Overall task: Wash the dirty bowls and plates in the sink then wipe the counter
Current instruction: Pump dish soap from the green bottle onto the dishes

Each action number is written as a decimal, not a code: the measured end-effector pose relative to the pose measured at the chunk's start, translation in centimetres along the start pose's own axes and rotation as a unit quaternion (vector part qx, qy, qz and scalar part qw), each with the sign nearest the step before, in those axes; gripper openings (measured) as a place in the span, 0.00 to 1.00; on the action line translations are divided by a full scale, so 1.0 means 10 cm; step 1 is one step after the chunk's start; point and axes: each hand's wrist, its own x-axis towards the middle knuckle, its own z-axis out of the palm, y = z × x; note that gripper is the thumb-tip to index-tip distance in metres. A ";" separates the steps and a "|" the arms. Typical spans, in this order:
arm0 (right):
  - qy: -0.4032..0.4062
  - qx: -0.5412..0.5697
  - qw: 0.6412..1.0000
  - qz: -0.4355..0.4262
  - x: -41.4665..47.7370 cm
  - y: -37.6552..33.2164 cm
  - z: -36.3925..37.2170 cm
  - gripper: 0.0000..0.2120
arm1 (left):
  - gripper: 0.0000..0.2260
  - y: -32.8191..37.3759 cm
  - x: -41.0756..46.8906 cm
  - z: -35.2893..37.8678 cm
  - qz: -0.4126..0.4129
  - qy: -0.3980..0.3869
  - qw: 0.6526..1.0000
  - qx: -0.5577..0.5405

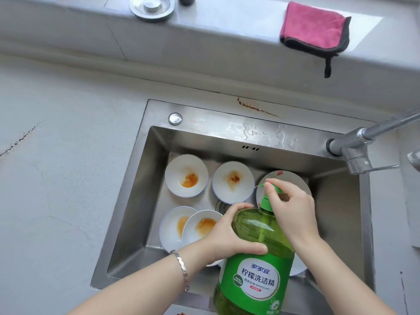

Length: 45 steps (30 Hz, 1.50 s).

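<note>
Bowls (186,176) and plates lie on the floor of the sink (227,133), all with orange sauce stains, so I judge washing has barely begun and the counter (68,155) wipe is still ahead. The left hand (229,235) wraps the shoulder of a green soap bottle (254,264); the right hand (288,205) pinches its pump head (276,189) with curled fingers.

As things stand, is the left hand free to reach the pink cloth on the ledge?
Probably not right away. The left hand is wrapped around the green detergent bottle held over the sink, and the pink cloth lies on the far ledge, up and to the right. Nothing blocks the path, but it must release the bottle first.
</note>
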 end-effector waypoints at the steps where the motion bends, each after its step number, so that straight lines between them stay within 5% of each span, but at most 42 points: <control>1: -0.002 0.010 1.000 0.005 0.02 -0.04 -0.03 0.08 | 0.37 0.02 -0.01 -0.01 0.000 0.001 1.000 0.001; 18: -0.024 0.087 0.993 -0.076 -0.20 -0.82 0.68 0.11 | 0.38 0.15 -0.53 -1.16 0.039 0.027 0.998 0.051; 45: 0.046 -0.005 0.986 -0.159 -0.29 -0.76 0.88 0.10 | 0.37 0.03 -0.50 -1.22 0.030 0.004 0.999 0.022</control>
